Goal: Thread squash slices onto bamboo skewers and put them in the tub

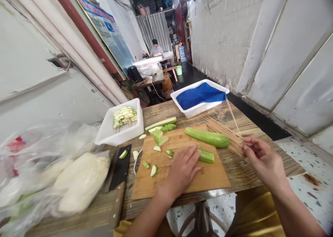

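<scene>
My left hand [180, 169] lies over the wooden cutting board [179, 186] with its fingers stretched out. Its fingertips reach the left end of a cut zucchini piece [206, 156]; whether they press on it is hard to see. Between the thumb and fingers of my right hand [262, 160] is a thin bamboo skewer [233, 117], tilted up to the left. Just left of that hand, a bundle of bamboo skewers [223, 129] lies loose on the table. A whole zucchini [206, 136] rests across the board's far right corner, and zucchini slices [159, 138] are scattered to its left.
A white tray [142, 124] of skewered slices stands left of the board. Behind it to the right is another white tray [191, 114] under a blue cloth [200, 95]. A cleaver [119, 171] and plastic bags [78, 181] lie at left. A person [156, 49] sits farther back.
</scene>
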The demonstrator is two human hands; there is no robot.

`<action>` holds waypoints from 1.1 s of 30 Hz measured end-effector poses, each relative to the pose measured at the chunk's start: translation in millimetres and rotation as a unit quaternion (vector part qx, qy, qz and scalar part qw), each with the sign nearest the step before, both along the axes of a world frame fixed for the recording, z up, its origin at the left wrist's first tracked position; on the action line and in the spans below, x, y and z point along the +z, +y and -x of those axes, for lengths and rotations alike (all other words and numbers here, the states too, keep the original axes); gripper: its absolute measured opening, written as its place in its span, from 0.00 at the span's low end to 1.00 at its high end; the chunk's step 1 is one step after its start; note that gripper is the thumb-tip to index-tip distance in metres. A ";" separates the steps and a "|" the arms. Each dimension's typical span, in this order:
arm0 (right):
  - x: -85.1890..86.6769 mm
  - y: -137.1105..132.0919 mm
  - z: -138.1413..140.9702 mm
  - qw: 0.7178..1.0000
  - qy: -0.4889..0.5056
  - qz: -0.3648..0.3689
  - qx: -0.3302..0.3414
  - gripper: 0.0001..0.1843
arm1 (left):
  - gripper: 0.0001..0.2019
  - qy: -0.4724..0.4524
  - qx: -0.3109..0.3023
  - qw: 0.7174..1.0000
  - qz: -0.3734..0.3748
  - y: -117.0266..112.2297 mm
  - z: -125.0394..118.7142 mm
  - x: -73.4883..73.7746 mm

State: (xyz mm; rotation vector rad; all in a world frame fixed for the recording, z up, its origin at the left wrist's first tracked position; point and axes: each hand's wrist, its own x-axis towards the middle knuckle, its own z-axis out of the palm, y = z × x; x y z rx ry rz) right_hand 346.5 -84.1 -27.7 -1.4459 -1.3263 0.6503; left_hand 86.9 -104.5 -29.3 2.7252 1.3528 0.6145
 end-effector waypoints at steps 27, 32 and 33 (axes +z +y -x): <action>-20.9 -52.9 61.2 0.974 -0.002 0.094 0.207 0.14 | 0.24 0.035 0.162 0.985 -0.034 71.4 48.5 -17.8; -22.6 -53.3 64.8 0.970 -0.004 0.102 0.222 0.13 | 0.36 -0.029 0.145 0.989 0.017 48.7 57.3 -18.1; -23.1 -53.0 64.8 0.969 -0.003 0.102 0.223 0.13 | 0.38 -0.039 0.157 0.986 0.028 43.5 60.5 -20.0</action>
